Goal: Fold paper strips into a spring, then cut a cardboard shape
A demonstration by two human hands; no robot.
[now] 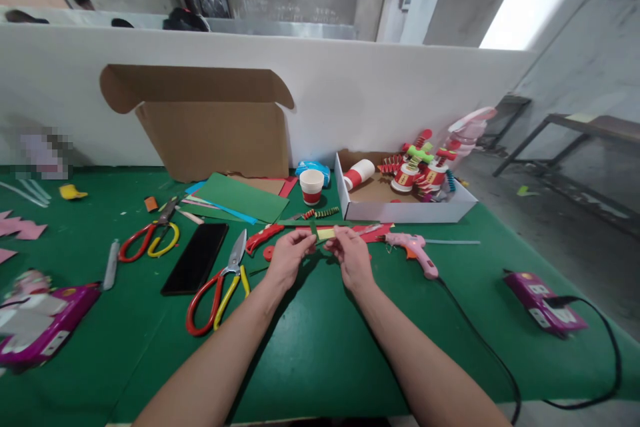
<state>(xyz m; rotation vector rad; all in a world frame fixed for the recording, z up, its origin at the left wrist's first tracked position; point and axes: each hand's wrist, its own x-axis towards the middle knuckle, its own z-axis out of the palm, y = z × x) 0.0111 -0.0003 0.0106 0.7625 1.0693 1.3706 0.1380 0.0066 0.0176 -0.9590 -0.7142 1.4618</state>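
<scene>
Over the green table, my left hand pinches a short green paper strip. My right hand pinches the far end of a pale yellow paper strip. Between my fingertips the two strips meet at an angle; I cannot tell whether they are stuck together. Just beyond my hands lie a long green strip and red paper. A red-handled cutter is left of my left hand, and a pink glue gun is right of my right hand.
Scissors, a black phone and more scissors lie left. Behind stand a paper cup, green paper sheets and a white box holding paper-cup figures. The glue gun's cord runs along the right side near a purple power strip.
</scene>
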